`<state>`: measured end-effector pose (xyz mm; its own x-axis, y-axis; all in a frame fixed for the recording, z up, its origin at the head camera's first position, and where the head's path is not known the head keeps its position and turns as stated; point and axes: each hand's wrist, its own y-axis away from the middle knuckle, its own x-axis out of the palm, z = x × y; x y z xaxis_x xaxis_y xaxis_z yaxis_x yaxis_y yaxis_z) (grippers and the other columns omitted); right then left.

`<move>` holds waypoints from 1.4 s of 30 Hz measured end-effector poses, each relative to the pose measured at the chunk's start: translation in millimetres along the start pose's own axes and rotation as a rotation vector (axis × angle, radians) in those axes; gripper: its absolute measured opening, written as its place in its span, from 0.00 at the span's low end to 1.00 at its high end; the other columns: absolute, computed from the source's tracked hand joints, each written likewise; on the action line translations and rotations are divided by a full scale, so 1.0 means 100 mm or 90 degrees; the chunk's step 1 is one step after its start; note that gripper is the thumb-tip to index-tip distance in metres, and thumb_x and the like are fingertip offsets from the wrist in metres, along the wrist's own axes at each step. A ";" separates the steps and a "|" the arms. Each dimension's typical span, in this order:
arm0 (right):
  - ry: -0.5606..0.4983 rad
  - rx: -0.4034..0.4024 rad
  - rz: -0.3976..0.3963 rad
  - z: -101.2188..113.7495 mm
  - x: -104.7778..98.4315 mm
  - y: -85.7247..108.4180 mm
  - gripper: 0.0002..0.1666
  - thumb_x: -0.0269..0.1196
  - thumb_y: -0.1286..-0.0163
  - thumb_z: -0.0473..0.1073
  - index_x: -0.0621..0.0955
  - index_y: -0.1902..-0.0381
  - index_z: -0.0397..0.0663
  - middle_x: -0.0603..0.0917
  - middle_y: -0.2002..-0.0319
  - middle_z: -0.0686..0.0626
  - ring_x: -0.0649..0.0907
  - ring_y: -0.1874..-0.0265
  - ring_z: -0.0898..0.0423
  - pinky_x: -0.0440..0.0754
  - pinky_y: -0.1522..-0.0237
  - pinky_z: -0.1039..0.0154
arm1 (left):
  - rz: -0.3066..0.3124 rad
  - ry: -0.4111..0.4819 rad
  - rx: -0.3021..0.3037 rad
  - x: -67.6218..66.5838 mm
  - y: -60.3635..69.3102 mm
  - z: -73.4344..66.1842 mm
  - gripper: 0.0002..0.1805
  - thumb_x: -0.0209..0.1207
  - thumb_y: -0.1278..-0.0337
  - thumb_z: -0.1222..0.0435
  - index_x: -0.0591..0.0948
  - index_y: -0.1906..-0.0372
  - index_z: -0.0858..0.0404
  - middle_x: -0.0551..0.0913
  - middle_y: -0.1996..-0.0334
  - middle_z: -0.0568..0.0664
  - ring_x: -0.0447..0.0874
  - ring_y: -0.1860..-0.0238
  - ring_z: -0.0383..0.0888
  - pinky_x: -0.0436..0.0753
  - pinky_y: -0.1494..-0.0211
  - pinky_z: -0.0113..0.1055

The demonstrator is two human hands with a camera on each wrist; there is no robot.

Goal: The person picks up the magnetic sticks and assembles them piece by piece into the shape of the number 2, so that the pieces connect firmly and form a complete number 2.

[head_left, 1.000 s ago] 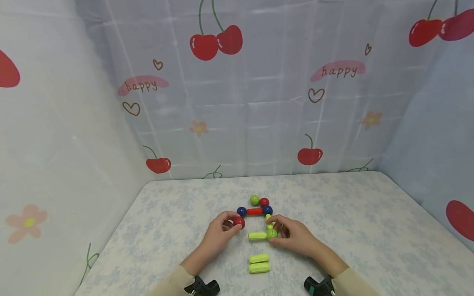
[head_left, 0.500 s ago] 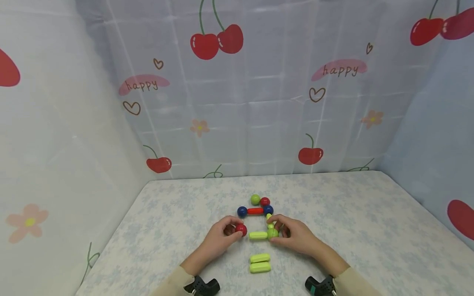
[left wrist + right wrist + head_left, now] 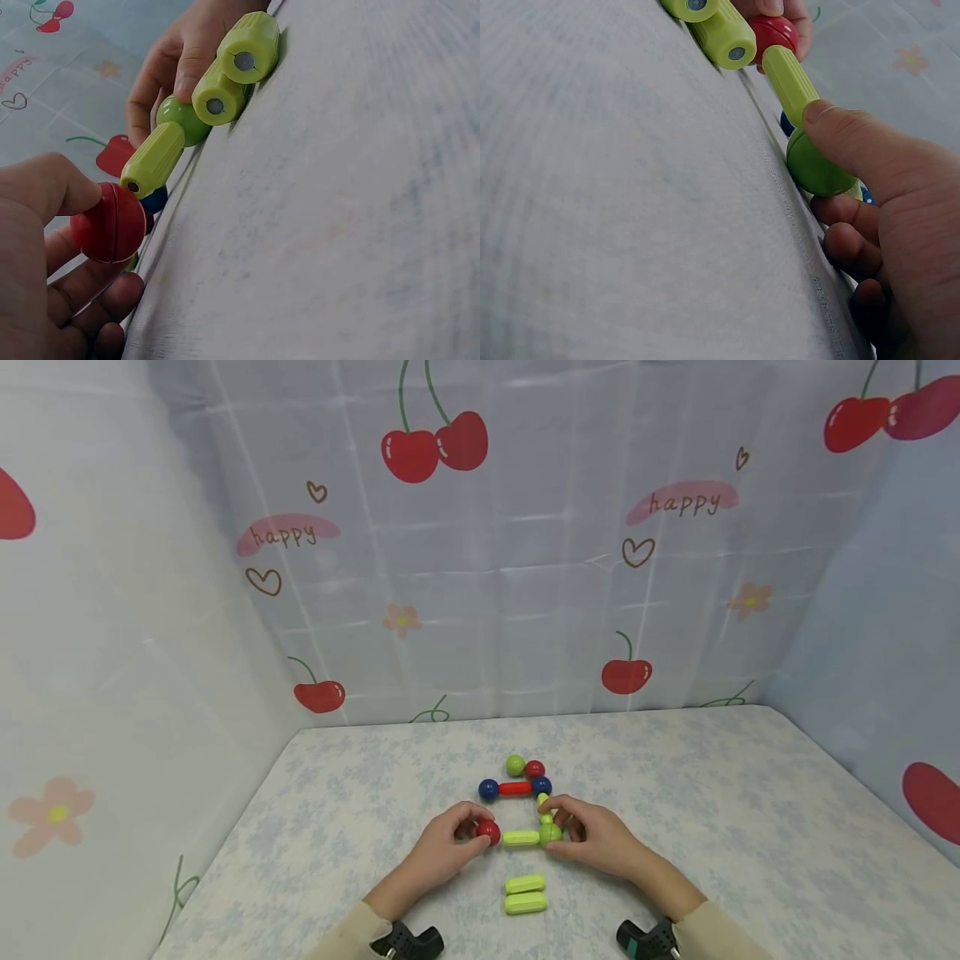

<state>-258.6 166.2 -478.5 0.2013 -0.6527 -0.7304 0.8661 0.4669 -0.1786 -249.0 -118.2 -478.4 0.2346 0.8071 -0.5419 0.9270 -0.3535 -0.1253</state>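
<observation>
Head view: a person's left hand (image 3: 444,843) pinches a red ball (image 3: 488,832) just beside the free end of a lime rod (image 3: 521,838) on the patterned table (image 3: 660,768), while the right hand (image 3: 600,837) pinches the green ball (image 3: 551,833) at the rod's other end, as I look on from a remote post. Whether red ball and lime rod touch, I cannot tell. The step looks to me like a join: done well, I judge, it calls for a steady right hand, the red ball centred on the rod's dark end disc (image 3: 133,187), and a straight, gentle push, since a sideways nudge could skew the pieces leading back to a blue ball (image 3: 542,786).
</observation>
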 end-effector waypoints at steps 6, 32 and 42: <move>0.000 -0.001 0.000 0.00 0.00 0.00 0.28 0.72 0.39 0.57 0.78 0.43 0.59 0.81 0.64 0.59 0.73 0.78 0.67 0.73 0.74 0.69 | 0.004 -0.005 0.007 0.01 0.00 0.01 0.12 0.65 0.38 0.57 0.81 0.51 0.49 0.83 0.60 0.43 0.76 0.61 0.37 0.74 0.58 0.30; -0.011 -0.002 -0.001 0.00 0.01 0.00 0.28 0.72 0.38 0.57 0.78 0.43 0.58 0.81 0.64 0.58 0.73 0.78 0.67 0.73 0.74 0.69 | 0.003 -0.025 0.022 0.02 0.00 0.02 0.14 0.65 0.38 0.57 0.82 0.48 0.51 0.83 0.58 0.41 0.78 0.61 0.35 0.75 0.58 0.30; -0.007 -0.008 -0.014 0.00 0.00 -0.02 0.28 0.72 0.37 0.54 0.78 0.42 0.56 0.82 0.64 0.58 0.73 0.78 0.68 0.74 0.74 0.69 | -0.003 -0.039 0.044 0.02 0.00 0.04 0.15 0.66 0.38 0.59 0.82 0.47 0.50 0.83 0.57 0.42 0.79 0.59 0.36 0.75 0.55 0.31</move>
<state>-260.3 165.3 -478.5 0.1882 -0.6694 -0.7187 0.8648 0.4598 -0.2019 -250.0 -118.7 -482.2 0.2094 0.7794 -0.5904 0.9054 -0.3827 -0.1840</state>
